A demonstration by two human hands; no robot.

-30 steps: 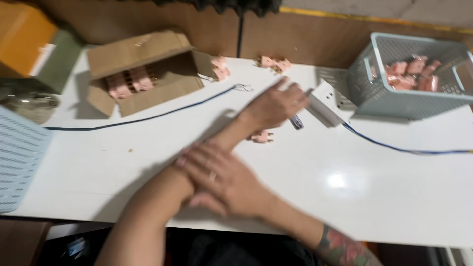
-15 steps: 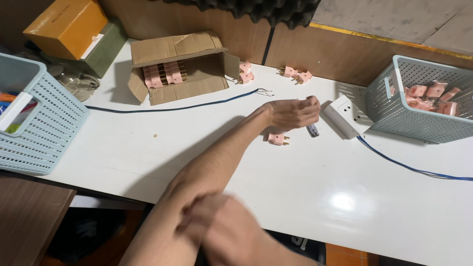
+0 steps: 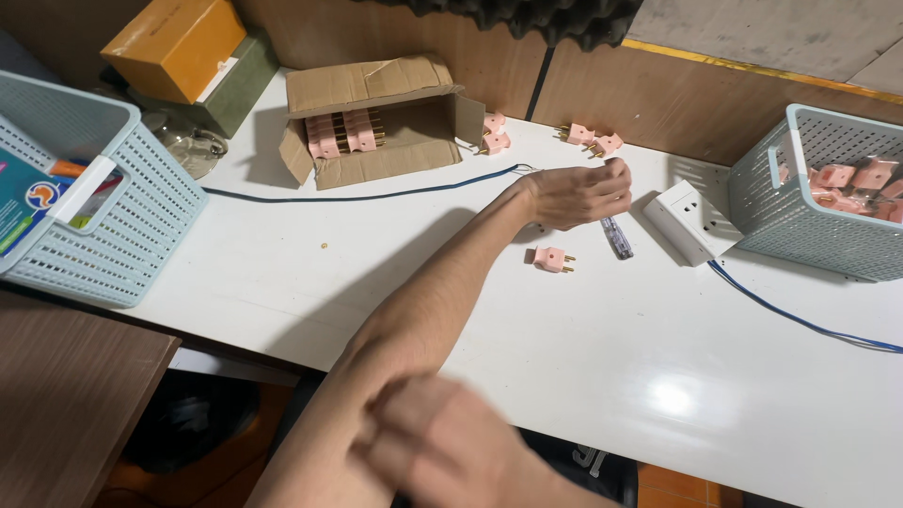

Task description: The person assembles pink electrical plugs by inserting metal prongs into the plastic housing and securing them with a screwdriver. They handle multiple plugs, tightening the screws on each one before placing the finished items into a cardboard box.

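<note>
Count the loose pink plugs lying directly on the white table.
5: two beside the cardboard box flap, two near the back edge, one below the outstretched hand. The hand may hide more.

Counts on the white desk (image 3: 282,273)

Two plastic baskets (image 3: 122,226) (image 3: 828,226), one open cardboard box (image 3: 376,118), one white socket block (image 3: 687,221), one tester screwdriver (image 3: 617,237), and five loose pink plugs: two (image 3: 493,133) by the box, two (image 3: 593,139) near the wall, one (image 3: 549,259) alone; the boxed and basketed plugs are too crowded to count.

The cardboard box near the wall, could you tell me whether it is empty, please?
No, the open cardboard box holds a row of pink plugs standing along its back side.
</note>
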